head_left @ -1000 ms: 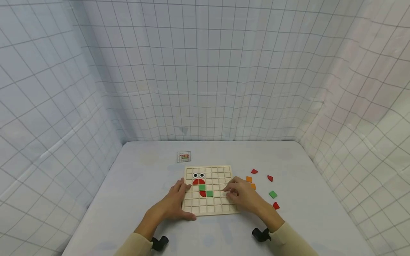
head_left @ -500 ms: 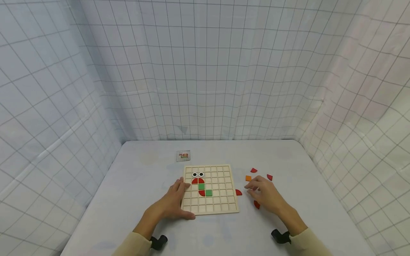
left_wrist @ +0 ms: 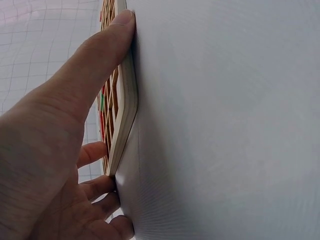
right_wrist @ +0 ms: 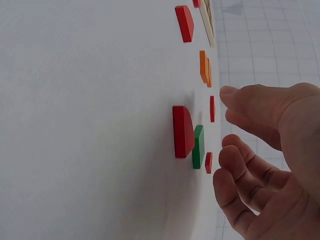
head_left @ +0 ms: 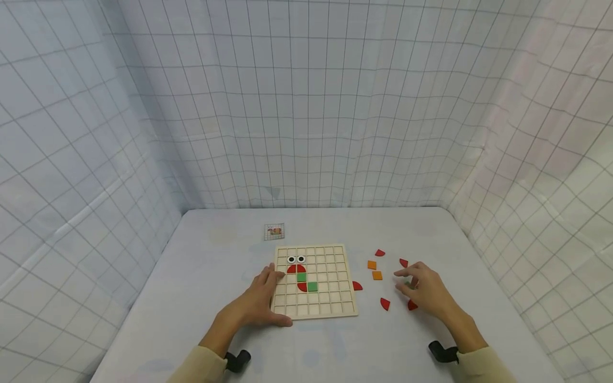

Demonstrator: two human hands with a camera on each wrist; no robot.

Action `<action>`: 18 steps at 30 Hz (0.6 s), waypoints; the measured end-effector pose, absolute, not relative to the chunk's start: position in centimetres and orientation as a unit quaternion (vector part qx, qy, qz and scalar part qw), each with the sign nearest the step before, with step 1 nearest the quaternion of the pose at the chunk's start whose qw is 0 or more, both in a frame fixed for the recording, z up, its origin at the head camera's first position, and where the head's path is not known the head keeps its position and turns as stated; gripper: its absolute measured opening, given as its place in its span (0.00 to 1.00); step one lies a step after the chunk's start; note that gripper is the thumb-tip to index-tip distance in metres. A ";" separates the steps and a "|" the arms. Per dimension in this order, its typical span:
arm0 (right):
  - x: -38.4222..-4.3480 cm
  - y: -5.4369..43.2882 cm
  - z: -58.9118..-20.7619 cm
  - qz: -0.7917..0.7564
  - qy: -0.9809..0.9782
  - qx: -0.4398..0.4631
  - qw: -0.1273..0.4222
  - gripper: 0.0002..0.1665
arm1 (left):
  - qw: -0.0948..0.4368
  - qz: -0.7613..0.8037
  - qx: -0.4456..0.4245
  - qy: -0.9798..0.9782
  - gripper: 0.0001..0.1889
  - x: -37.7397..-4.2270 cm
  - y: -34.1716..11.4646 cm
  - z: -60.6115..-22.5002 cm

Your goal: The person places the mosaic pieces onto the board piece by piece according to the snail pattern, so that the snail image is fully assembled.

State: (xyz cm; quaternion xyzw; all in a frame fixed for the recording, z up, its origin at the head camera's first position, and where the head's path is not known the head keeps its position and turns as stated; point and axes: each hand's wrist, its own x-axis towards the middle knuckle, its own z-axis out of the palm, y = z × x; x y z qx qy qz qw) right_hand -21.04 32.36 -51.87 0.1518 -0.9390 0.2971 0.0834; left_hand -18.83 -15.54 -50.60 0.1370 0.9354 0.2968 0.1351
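Observation:
A pale wooden grid board (head_left: 330, 298) lies on the table. My left hand (head_left: 261, 298) rests against its near left corner, thumb extended along the front edge and fingers at the left side. On the board sit two round eye pieces (head_left: 300, 259), red quarter-circle pieces (head_left: 302, 287) and two green squares (head_left: 312, 286). Off to the right, my right hand (head_left: 428, 290) hovers over a green square (right_wrist: 198, 146) that it partly hides in the head view. Its fingers are loosely bent and hold nothing. A red quarter-circle piece (right_wrist: 183, 131) lies close by.
Two orange squares (head_left: 377, 275) lie between the board and my right hand. Several loose red quarter-circle pieces (head_left: 385, 304) are scattered around them, one (head_left: 357, 285) at the board's right edge. A small picture card (head_left: 274, 232) lies behind the board.
My right hand has moved right, off the board and past the orange squares to the green square. Two red quarter-circle pieces it had hidden now show. The left hand stays put.

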 end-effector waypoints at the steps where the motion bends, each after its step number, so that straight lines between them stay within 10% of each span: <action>1: -21.1 32.6 -51.9 0.298 -0.941 0.144 0.076 0.17 | 0.135 0.295 0.136 0.936 0.67 -18.8 -15.6 -50.6; 18: -21.5 33.4 -52.4 0.317 -0.943 0.105 0.016 0.11 | 0.135 0.294 0.136 0.936 0.65 -19.1 -15.6 -50.9</action>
